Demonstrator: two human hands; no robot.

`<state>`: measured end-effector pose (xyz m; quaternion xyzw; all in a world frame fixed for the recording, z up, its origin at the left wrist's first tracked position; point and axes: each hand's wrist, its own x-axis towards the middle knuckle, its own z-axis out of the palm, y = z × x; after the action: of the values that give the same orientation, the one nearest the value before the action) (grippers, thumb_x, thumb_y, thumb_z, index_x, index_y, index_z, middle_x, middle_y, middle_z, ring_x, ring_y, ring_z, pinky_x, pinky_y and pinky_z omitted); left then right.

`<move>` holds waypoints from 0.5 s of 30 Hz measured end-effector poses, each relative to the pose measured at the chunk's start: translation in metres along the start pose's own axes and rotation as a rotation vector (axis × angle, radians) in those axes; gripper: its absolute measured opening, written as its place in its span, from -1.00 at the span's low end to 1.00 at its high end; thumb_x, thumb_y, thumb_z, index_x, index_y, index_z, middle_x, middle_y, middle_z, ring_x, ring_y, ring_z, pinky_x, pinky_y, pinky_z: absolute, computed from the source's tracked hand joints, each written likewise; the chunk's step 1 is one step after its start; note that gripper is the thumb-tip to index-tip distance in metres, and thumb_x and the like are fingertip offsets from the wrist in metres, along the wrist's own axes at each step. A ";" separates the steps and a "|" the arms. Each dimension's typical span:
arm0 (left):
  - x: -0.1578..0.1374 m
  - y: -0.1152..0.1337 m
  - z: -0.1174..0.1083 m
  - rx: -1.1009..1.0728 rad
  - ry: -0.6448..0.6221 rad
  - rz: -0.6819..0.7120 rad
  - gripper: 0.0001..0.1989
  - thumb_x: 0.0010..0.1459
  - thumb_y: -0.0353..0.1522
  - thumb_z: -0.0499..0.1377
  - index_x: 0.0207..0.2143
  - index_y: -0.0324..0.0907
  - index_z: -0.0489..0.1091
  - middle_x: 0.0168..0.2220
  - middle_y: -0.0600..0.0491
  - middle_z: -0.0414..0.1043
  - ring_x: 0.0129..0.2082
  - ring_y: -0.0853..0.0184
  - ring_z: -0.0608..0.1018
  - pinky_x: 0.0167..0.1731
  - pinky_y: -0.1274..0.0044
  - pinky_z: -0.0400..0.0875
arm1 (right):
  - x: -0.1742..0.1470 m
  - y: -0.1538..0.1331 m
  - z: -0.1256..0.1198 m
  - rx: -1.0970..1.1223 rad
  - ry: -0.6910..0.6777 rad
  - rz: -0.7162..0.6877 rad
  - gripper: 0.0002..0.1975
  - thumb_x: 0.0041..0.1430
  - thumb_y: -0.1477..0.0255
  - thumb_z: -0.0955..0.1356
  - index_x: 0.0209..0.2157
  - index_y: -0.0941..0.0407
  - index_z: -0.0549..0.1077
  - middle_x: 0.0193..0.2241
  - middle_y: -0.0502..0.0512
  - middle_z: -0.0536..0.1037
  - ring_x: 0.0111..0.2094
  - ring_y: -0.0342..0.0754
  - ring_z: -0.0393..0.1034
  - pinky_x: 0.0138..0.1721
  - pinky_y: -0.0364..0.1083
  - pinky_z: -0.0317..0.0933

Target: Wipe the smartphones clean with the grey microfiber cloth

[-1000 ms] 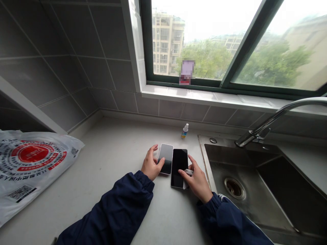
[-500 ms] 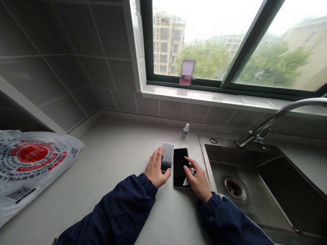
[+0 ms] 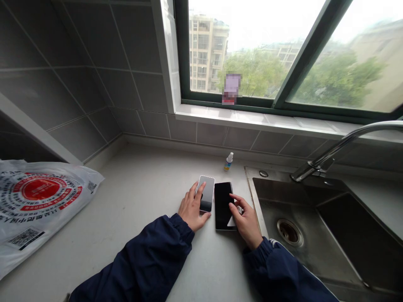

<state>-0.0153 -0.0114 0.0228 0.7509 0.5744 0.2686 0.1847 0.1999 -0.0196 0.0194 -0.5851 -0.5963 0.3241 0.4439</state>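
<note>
My left hand (image 3: 192, 209) is spread over the left side of a silver-rimmed smartphone (image 3: 208, 197) lying on the counter. One finger rests on its screen, and the thumb is by its lower right corner. Just to the right lies a larger black smartphone (image 3: 223, 205), flat, with a dark screen. My right hand (image 3: 246, 220) is closed over its right edge, with a small white cloth (image 3: 232, 222) partly hidden in the fingers. Behind both phones a small spray bottle (image 3: 228, 162) with a white top and a blue and yellow label stands upright.
A steel sink (image 3: 302, 256) with a chrome faucet (image 3: 333, 144) borders the counter (image 3: 138, 188) on the right. A white plastic bag (image 3: 40, 209) with red print sits at the left. Behind are a tiled wall and a window (image 3: 258, 54) with its sill.
My left thumb has slid off the smaller phone's screen to its lower corner. My right hand has shifted slightly right with the cloth. Both phones lie nearly where they were.
</note>
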 end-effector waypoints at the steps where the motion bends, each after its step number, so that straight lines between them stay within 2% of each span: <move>1: 0.001 0.000 0.000 -0.005 0.000 -0.004 0.02 -0.07 -0.28 0.32 0.37 0.00 -0.16 0.36 -0.15 -0.05 0.23 -0.05 0.25 0.11 0.14 0.27 | 0.000 0.000 0.000 0.007 0.003 0.001 -0.59 0.22 0.20 0.32 0.01 0.11 0.47 -0.44 -0.02 0.35 -0.40 -0.08 0.31 -0.33 -0.13 0.21; 5: 0.002 -0.001 0.000 -0.019 -0.004 -0.006 0.00 -0.10 -0.23 0.36 0.34 -0.01 -0.07 0.29 -0.15 0.12 0.16 -0.02 0.32 0.06 0.15 0.31 | -0.001 0.000 0.000 0.036 0.013 0.005 -0.61 0.20 0.21 0.35 -0.01 0.10 0.49 -0.43 -0.02 0.36 -0.40 -0.08 0.31 -0.29 -0.12 0.20; 11: 0.003 0.000 -0.005 -0.038 0.046 -0.013 0.03 -0.21 -0.17 0.42 0.31 -0.02 0.06 0.28 -0.15 0.14 0.13 -0.06 0.32 0.07 0.11 0.28 | -0.002 0.000 -0.001 0.107 0.036 0.013 -0.64 0.20 0.21 0.36 -0.03 0.07 0.51 -0.40 -0.01 0.36 -0.33 -0.06 0.31 -0.23 -0.10 0.18; 13: 0.004 0.002 -0.007 -0.088 0.097 0.017 -0.03 -0.19 -0.17 0.42 0.28 -0.02 0.12 0.27 -0.13 0.16 0.15 -0.05 0.29 0.12 0.11 0.23 | -0.002 -0.001 -0.002 0.142 0.048 0.017 -0.64 0.19 0.21 0.37 -0.02 0.06 0.51 -0.38 0.00 0.36 -0.29 -0.04 0.31 -0.19 -0.09 0.18; 15: 0.004 0.006 -0.010 -0.208 0.152 0.078 -0.18 -0.08 -0.23 0.37 0.24 -0.03 0.18 0.24 -0.10 0.21 0.20 0.00 0.27 0.18 0.15 0.17 | -0.002 -0.002 -0.002 0.185 0.053 0.026 -0.63 0.19 0.20 0.38 -0.02 0.05 0.51 -0.35 0.01 0.38 -0.25 -0.04 0.31 -0.15 -0.08 0.17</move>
<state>-0.0158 -0.0093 0.0352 0.7267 0.5262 0.3900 0.2070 0.2009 -0.0222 0.0220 -0.5575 -0.5443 0.3682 0.5073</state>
